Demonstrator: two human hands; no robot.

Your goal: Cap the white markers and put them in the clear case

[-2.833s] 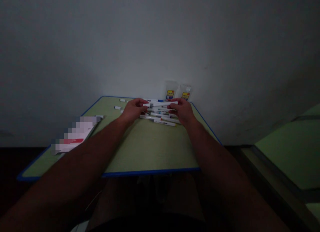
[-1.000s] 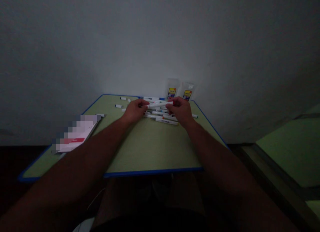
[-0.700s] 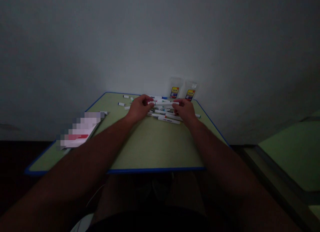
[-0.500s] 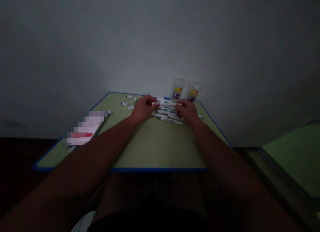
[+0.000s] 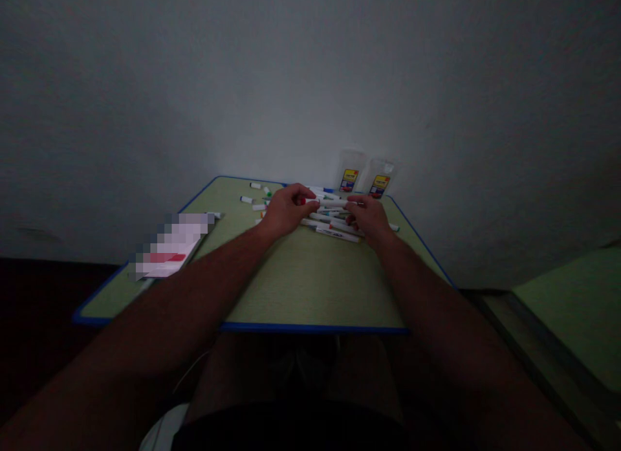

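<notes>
A white marker with red at its left end is held level above the pile. My left hand pinches that red end between thumb and fingers. The marker's right end is gripped by the fingertips of my right hand. Below and behind it lie several white markers in a loose heap, partly hidden by my hands. Several loose white caps are scattered to the left of my left hand.
Two clear plastic containers with yellow labels stand at the back edge against the wall. A device with a lit, blurred-out screen rests on the left side of the blue-edged table. My legs are beneath the front edge.
The whole view has shifted slightly, so the table appears a little further right. More red shows at the marker's left end by my left fingers. Both hands keep their grip.
</notes>
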